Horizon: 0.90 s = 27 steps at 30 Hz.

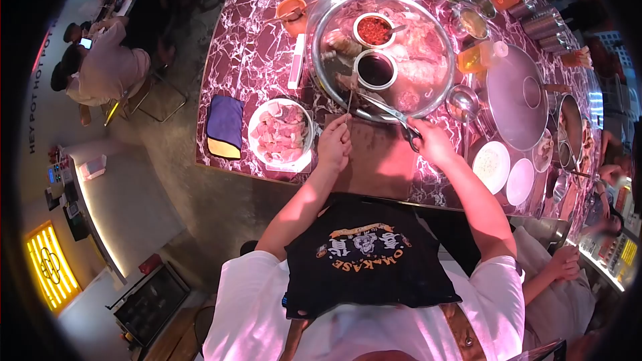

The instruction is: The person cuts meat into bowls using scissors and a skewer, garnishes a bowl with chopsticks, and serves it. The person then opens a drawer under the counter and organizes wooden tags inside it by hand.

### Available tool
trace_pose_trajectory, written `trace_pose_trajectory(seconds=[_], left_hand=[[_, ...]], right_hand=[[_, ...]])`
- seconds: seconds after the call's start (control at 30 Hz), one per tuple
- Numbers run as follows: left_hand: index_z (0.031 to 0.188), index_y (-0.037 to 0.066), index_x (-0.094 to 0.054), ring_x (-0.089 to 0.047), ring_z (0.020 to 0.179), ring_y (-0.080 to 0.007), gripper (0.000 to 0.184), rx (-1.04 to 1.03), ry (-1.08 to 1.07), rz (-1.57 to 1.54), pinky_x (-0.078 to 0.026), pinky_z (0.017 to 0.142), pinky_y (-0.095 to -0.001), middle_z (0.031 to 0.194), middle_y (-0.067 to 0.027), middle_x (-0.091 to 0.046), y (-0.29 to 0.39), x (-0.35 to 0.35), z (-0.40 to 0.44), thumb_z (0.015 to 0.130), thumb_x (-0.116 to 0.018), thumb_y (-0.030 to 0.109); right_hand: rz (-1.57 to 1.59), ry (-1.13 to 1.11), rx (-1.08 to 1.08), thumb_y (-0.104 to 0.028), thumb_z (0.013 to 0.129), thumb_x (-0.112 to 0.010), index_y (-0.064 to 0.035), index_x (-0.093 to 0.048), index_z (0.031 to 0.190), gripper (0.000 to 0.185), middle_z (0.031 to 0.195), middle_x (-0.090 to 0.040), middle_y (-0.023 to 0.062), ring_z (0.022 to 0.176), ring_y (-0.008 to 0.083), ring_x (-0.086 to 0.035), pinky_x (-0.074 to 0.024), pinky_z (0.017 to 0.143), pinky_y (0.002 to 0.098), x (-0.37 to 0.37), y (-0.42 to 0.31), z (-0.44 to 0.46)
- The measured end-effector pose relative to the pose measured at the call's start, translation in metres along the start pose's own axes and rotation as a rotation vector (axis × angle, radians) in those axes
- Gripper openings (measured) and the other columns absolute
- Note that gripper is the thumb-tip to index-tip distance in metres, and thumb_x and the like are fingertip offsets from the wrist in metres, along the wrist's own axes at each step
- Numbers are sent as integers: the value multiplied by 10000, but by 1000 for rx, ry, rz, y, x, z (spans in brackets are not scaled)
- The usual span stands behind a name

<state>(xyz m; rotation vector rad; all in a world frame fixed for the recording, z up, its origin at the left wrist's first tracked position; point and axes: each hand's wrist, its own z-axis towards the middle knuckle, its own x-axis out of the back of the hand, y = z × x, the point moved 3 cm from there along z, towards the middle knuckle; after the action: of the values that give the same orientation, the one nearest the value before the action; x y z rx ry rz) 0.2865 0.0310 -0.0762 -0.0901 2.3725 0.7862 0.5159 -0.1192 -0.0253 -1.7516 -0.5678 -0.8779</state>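
The left hand (333,144) is closing its fingers around a thin skewer (350,101), which is pointing to about twelve o'clock from that hand, over the near rim of the round metal tray (451,60). The right hand (431,142) is gripping the scissors (391,111) by their handles, the blades reaching towards ten o'clock, near the skewer; whether they are touching it, I cannot tell. A bowl of meat pieces (279,132) is sitting at nine o'clock from the left hand.
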Motion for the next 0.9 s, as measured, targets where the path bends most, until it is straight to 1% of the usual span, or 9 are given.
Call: trace_pose_trajectory(seconds=[0.17, 0.2, 0.23, 0.37, 0.4, 0.5, 0.7, 0.73, 0.9], left_hand=[[1272, 59, -562, -329, 460, -59, 270, 28, -145, -158, -268, 416, -209, 649, 41, -377, 25, -10, -15, 1037, -448, 127], [1268, 61, -561, -329, 460, -60, 268, 23, -187, -206, -267, 420, -209, 647, 41, -372, 32, -11, -23, 1040, -443, 137], [1267, 63, -560, -326, 463, -60, 267, -4, -211, -239, -267, 424, -210, 646, 42, -367, 41, -10, -34, 1042, -440, 142], [1276, 62, -549, -306, 471, -61, 272, -118, -179, -325, -267, 442, -215, 649, 46, -345, 72, 14, -89, 1042, -441, 150], [1281, 61, -546, -305, 473, -61, 276, -132, -153, -339, -266, 443, -215, 651, 46, -345, 73, 24, -102, 1041, -441, 147], [1300, 56, -538, -300, 472, -63, 292, -154, -118, -394, -265, 443, -216, 652, 42, -346, 67, 53, -133, 1042, -427, 134], [1312, 43, -542, -289, 458, -57, 310, -168, -82, -415, -252, 430, -206, 652, 38, -350, 46, 102, -172, 1046, -405, 124], [1303, 42, -554, -289, 458, -54, 306, -180, -60, -420, -247, 424, -209, 650, 40, -350, 47, 110, -177, 1046, -406, 118], [1301, 54, -561, -290, 456, -53, 303, -188, -120, -504, -246, 421, -210, 662, 34, -369, 34, 129, -195, 1046, -406, 103]], right_hand=[[194, -34, -113, -32, 803, -662, -110, -521, 1353, 573, 1052, -643, 146, 916, 293, -656, -531, 830, 376, 44, -40, -17], [412, -71, -180, -29, 822, -647, -98, -509, 1355, 555, 974, -606, 79, 847, 184, -612, -506, 791, 316, 35, -35, -18], [660, -79, -42, -28, 858, -645, -86, -482, 1371, 541, 944, -572, 32, 840, 153, -590, -499, 771, 304, 9, -13, -14], [1362, -453, -428, -36, 919, -627, -83, -416, 1406, 532, 957, -537, 9, 781, 98, -532, -469, 727, 246, -11, -94, -20], [1382, -479, -286, -72, 939, -630, -71, -404, 1407, 519, 940, -528, 9, 736, 66, -501, -433, 665, 214, -46, -98, -19], [1501, -506, -276, -107, 949, -650, -64, -413, 1409, 519, 909, -534, 7, 701, 68, -502, -413, 621, 214, -77, -163, -11], [1382, -596, -295, -135, 952, -670, -34, -448, 1399, 509, 959, -566, 23, 752, 75, -540, -437, 665, 202, -113, -203, -4], [1312, -569, -299, -86, 956, -640, -55, -457, 1406, 487, 957, -570, 22, 723, 74, -509, -424, 638, 214, -116, -206, -6], [1416, -567, -374, -123, 982, -616, -79, -445, 1413, 467, 921, -564, 10, 711, 91, -515, -426, 660, 222, -122, -227, -26]])
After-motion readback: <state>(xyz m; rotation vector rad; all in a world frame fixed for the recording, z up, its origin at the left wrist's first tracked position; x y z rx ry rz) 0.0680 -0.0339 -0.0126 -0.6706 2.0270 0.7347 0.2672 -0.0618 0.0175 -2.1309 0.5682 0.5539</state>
